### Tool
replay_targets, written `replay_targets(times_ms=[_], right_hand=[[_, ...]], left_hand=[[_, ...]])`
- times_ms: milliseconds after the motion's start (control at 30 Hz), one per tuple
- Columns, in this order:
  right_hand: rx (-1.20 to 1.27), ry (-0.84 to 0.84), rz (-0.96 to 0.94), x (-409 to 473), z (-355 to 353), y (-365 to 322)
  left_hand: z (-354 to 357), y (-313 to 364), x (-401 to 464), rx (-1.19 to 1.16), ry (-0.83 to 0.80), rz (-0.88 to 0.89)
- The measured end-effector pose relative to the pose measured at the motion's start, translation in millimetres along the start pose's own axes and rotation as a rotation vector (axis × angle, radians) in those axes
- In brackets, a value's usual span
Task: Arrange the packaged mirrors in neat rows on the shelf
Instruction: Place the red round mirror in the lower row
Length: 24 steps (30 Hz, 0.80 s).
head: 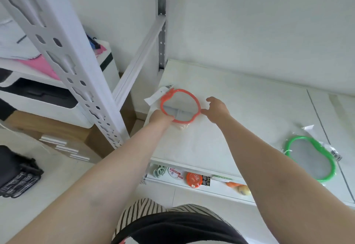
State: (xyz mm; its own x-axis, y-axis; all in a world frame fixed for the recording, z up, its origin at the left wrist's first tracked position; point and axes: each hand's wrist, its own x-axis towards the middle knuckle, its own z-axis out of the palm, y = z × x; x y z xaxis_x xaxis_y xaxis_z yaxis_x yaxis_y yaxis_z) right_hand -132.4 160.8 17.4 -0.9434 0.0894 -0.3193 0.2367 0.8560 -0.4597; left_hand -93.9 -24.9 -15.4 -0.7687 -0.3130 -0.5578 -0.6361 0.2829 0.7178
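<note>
An orange-framed mirror in a clear packet (pixel 180 105) lies near the left end of the white shelf top (pixel 240 105). My left hand (pixel 161 118) grips its near-left edge, fingers curled over the frame. My right hand (pixel 217 108) pinches the packet at the frame's right side. A green-framed packaged mirror (pixel 311 159) lies flat on the shelf to the right, beyond my right forearm, with no hand on it.
A white perforated shelf upright (pixel 76 71) rises to the left, with a grey post (pixel 162 23) at the back corner against the wall. Below the shelf's front edge a lower level (pixel 192 178) holds small packaged goods. Boxes and a black bag sit on the floor at left.
</note>
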Motion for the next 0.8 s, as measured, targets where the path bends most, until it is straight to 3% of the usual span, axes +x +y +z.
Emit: replay_targets(times_ms=[233,467,800], right_hand=[[-0.087,0.044,-0.033,32,31,-2],[0.255,0.064,0.110,20,17,2],[0.956,0.098,0.238,-47,-31,25]], left_hand=[[15,5,24,-0.092,0.086,0.088],[15,15,13,-0.249,0.055,0.098],[9,44,-38,-0.392,-0.182,0.150]])
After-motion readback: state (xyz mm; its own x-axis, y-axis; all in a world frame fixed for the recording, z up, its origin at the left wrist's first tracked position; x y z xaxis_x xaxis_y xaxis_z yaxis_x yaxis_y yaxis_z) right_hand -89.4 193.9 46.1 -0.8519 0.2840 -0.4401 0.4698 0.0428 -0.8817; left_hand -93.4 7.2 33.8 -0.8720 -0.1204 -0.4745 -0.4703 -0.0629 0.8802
